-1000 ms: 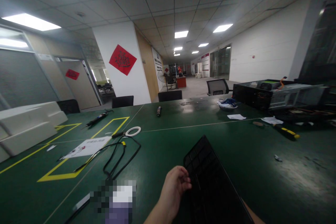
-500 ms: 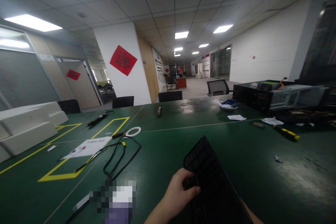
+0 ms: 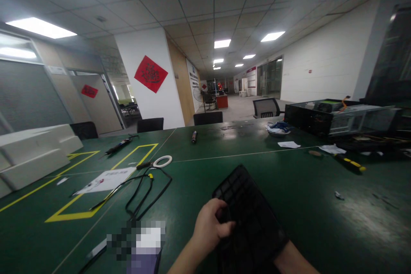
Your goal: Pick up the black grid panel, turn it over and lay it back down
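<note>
A black keyboard-like panel point(image 3: 250, 218) with rows of square keys is tilted above the green table point(image 3: 180, 184), near the bottom centre. My left hand point(image 3: 212, 227) grips its left edge, with the thumb and fingers closed on it. On the right, my right forearm reaches behind the panel's lower right corner; the panel hides my right hand and its fingers. Left of my hands, a black cable point(image 3: 150, 205) lies in loops beside a white ring point(image 3: 162, 162).
An open black computer case point(image 3: 308, 117) stands at the back right, near a yellow-handled tool point(image 3: 355, 164) and a bowl point(image 3: 278, 129). White foam blocks point(image 3: 35, 154) are at the left. A printed sheet point(image 3: 107, 180) and a pixelated item point(image 3: 144, 248) lie left of centre.
The black panel has shifted left and turned so that more of its keyed face shows. My left hand has moved left with it, and more of my right forearm is visible.
</note>
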The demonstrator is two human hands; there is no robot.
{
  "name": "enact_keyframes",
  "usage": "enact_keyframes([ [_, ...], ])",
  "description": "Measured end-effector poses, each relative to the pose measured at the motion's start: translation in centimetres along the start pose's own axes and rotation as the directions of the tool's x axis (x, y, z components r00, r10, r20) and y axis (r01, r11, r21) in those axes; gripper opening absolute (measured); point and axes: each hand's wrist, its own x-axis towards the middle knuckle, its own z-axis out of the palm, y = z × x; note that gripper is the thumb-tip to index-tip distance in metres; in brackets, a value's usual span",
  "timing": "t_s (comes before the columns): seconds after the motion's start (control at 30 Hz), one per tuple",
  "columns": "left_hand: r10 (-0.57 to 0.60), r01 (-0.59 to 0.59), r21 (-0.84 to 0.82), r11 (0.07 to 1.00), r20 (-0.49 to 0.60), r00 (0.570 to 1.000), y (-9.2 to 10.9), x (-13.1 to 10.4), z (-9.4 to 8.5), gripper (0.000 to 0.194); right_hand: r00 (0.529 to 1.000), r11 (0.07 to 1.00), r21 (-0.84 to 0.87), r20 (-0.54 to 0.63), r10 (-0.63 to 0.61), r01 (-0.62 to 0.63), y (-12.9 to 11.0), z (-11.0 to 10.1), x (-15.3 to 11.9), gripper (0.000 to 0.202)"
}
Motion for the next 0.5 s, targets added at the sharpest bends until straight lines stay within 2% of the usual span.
enact_keyframes([
  [0.07, -0.103, 0.112, 0.081, 0.99, -0.109, 0.989, -0.9, 0.9, -2.9, 0.034, 0.998, 0.998, -0.052, 0.059, -0.035, 0.038, 0.4, -0.1, 0.3, 0.043],
  [0.13, -0.227, 0.265, 0.192, 0.945, -0.197, 0.954, -2.3, 1.7, -6.4, 0.036, 0.993, 0.997, -0.069, 0.113, -0.021, 0.029, 0.8, -0.2, 0.4, 0.046],
  [0.2, -0.354, 0.429, 0.322, 0.844, -0.267, 0.896, -4.2, 2.2, -9.5, 0.042, 0.99, 0.998, -0.056, 0.137, 0.024, -0.016, 1.0, -0.2, 0.4, 0.047],
  [0.27, -0.425, 0.524, 0.437, 0.731, -0.309, 0.851, -6.4, 2.3, -11.7, 0.044, 0.99, 0.998, -0.039, 0.135, 0.048, -0.043, 1.2, -0.2, 0.3, 0.047],
  [0.33, -0.466, 0.567, 0.521, 0.639, -0.324, 0.823, -8.6, 2.1, -12.6, 0.044, 0.989, 0.998, -0.039, 0.138, 0.047, -0.042, 1.2, -0.2, 0.3, 0.047],
  [0.4, -0.493, 0.584, 0.56, 0.588, -0.324, 0.807, -10.3, 1.8, -12.7, 0.042, 0.988, 0.999, -0.036, 0.147, 0.044, -0.039, 1.3, -0.2, 0.3, 0.048],
  [0.5, -0.483, 0.571, 0.559, 0.601, -0.315, 0.817, -11.6, 1.7, -12.3, 0.042, 0.989, 0.998, -0.017, 0.134, 0.055, -0.054, 1.3, -0.1, 0.4, 0.048],
])
